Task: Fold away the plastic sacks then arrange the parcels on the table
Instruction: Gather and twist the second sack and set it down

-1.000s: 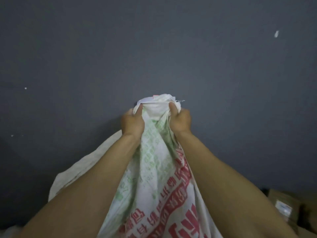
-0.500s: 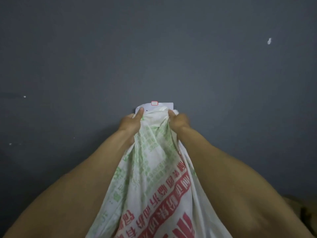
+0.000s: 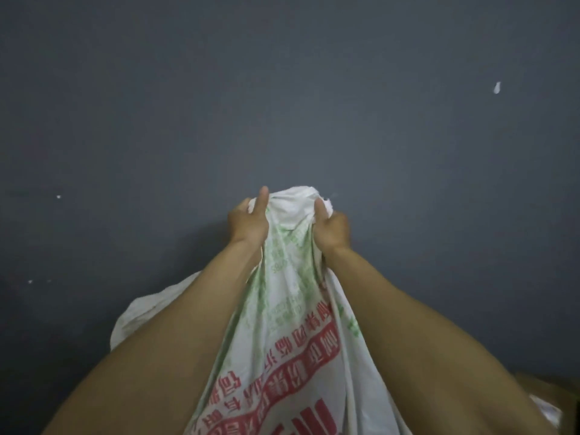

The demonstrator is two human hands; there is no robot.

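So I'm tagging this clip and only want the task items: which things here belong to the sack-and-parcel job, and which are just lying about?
Job: printed plastic sack, its bunched end gripped by left hand and right hand; brown cardboard corner at lower right, likely a parcel.
Lying about: white scrap and small specks on the dark grey surface.

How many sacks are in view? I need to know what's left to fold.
1 for certain: the printed sack, gripped at its top by the left hand and right hand. The white plastic behind the left forearm may be its far side or another.
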